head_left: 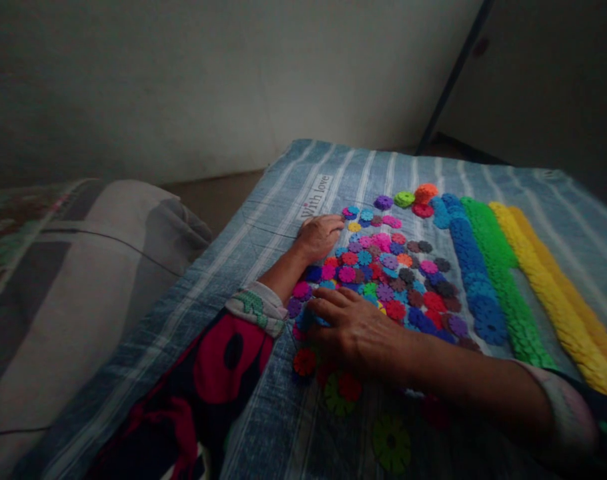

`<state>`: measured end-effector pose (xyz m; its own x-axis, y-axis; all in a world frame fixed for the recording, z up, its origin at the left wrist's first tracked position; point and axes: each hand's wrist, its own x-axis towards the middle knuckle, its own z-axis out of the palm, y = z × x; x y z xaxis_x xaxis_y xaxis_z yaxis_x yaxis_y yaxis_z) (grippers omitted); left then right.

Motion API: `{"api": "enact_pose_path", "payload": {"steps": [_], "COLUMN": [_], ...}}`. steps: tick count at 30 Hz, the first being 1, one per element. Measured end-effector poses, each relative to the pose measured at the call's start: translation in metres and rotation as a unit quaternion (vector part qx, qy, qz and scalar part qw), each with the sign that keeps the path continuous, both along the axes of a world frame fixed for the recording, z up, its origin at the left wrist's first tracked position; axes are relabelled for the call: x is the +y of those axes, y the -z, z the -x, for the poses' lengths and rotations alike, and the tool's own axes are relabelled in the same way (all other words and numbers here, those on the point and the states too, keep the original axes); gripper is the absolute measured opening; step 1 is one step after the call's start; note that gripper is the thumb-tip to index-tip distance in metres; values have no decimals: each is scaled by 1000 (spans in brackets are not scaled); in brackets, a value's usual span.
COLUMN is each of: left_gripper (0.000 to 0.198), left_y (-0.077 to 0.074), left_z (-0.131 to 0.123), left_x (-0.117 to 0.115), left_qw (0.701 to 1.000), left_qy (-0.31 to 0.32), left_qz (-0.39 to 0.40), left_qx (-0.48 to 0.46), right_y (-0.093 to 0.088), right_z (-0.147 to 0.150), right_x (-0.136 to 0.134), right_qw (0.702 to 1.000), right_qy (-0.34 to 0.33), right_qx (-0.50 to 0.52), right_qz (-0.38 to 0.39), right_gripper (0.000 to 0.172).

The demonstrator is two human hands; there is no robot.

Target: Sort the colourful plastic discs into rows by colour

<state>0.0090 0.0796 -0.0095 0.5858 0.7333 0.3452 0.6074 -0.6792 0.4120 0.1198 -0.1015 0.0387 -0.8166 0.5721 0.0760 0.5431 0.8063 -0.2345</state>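
Sleeves frame the near side, the left sleeve cut off at the bottom, the right sleeve at the right. Between them one large green disc lies dim in shadow; farther on, one lime disc sits partly under a red one, beside an orange-red disc. The right hand is palm down over the near part of the scattered flower-shaped discs, fingers loosely bent; it hides what lies beneath, so I cannot tell whether it grips any. These discs spread over the middle of the bench, overlapping, too many to count. To their right run four long rows: one blue, one green, two yellow.

Beyond, the left hand rests at the discs' left edge, fingers together; its grip cannot be told either. Past it come "With love" lettering and four small piles: purple, lime, red, orange. A grey cover stands left; behind everything is a pale wall.
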Motion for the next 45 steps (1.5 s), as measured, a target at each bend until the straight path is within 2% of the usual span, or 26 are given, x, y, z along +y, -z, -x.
{"api": "enact_pose_path", "payload": {"steps": [4, 9, 14, 17, 20, 23, 25, 28, 32, 34, 38, 40, 42, 45], "left_gripper": [29, 29, 29, 30, 31, 31, 31, 30, 30, 30, 31, 31, 31, 30], "left_y": [2, 3, 5, 4, 3, 2, 2, 3, 4, 5, 7, 7, 6, 4], "left_z": [0, 0, 2, 1, 0, -1, -1, 0, 0, 0, 0, 1, 2, 4], "left_x": [1, 3, 5, 5, 5, 4, 4, 4, 6, 7, 10, 11, 10, 9], "left_qw": [1000, 1000, 1000, 1000, 1000, 1000, 1000, 1000, 1000, 1000, 1000, 1000, 1000, 1000], "left_qy": [-4, 2, 2, 2, 0, -2, -2, 0, 3, 2, -3, -6, -7, -5], "left_qz": [1, -1, -7, -9, -9, -6, -6, -5, -5, -7, -13, -11, -8, -7], "left_qx": [-7, -9, -5, 4, 13, 16, 11, 1, -4, -1, 5, 8, 12, 14], "right_y": [-1, -1, -12, -17, -20, -28, -34, -38, -34, -30, -18, -9, 1, 14], "right_z": [-3, -4, 4, -2, -21, -42, -52, -58, -56, -54, -47, -44, -41, -36], "right_x": [-2, -3, -16, -22, -18, -16, -22, -40, -66, -73, -83, -88, -95, -103], "right_qw": [1000, 1000, 999, 998, 990, 968, 950, 927, 920, 927, 951, 976, 996, 995], "right_qy": [1, 4, 24, 26, 100, 185, 197, 168, 99, 71, 83, 72, 56, 79], "right_qx": [-4, 1, 26, 51, 89, 128, 131, 101, 59, 40, -9, -20, -10, 11], "right_qz": [18, 5, 8, 28, 38, 113, 204, 320, 374, 365, 297, 202, 72, -53], "right_gripper": [11, 9, 9, 11, 14, 16, 18, 19, 20, 20, 9, 7, 6, 7]}}
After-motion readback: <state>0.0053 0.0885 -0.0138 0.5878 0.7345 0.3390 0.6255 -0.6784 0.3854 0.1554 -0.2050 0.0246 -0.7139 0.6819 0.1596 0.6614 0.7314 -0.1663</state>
